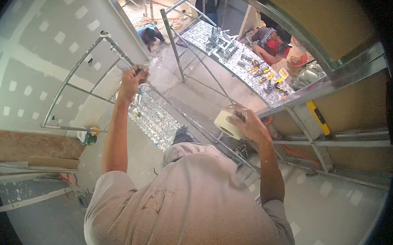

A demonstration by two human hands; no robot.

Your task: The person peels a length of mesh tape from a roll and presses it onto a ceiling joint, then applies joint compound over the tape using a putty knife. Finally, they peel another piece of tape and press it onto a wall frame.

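Both arms are raised in front of my grey shirt. My left hand [134, 79] is closed at the upper left, near the green scaffold frame [76, 87]; its fingers are pinched on something thin that I cannot make out. My right hand [250, 124] grips a roll of pale tape [226, 123], with the fingers wrapped over its right side. Below my left hand lies a perforated metal platform [156, 118]. The two hands are well apart.
A second platform [243, 80] bears metal clamps [221, 44] and yellow-handled tools [261, 72]. Beyond it is a person in red and black [274, 44]; another person [149, 34] bends low near the back. A yellow level [318, 117] rests against the metal framing at right.
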